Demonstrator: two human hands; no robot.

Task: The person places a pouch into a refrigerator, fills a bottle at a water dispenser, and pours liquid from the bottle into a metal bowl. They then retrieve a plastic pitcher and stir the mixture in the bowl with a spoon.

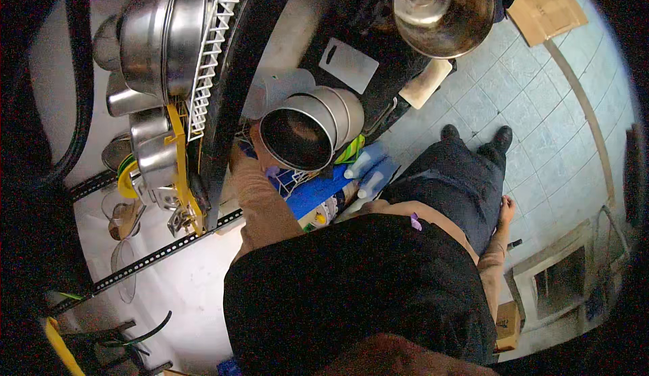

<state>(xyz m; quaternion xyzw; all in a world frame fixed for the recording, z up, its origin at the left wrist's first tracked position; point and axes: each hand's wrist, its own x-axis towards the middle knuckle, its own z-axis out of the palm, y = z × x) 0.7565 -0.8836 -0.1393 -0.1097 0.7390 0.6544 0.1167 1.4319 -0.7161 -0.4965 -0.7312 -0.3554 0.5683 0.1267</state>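
My left hand [259,145] lies against the outer side of a round metal pot [327,109], near its rim; most fingers are hidden, so a grip cannot be confirmed. The pot has a dark inside and appears to be part of a stack. My right hand [507,209] hangs beside my leg with loosely bent fingers, and nothing shows in it. Behind the pots lie a translucent plastic container [284,84] and a white cutting board [350,64]. Spray bottles [372,178] and a blue surface [307,188] are nearer my body.
Steel pots [144,46] crowd the shelf on the left, beside a white wire rack [210,66] and a yellow bracket [182,163]. A large metal bowl [471,26] and flattened cardboard [547,8] are farther away. A cardboard box [507,325] stands at lower right.
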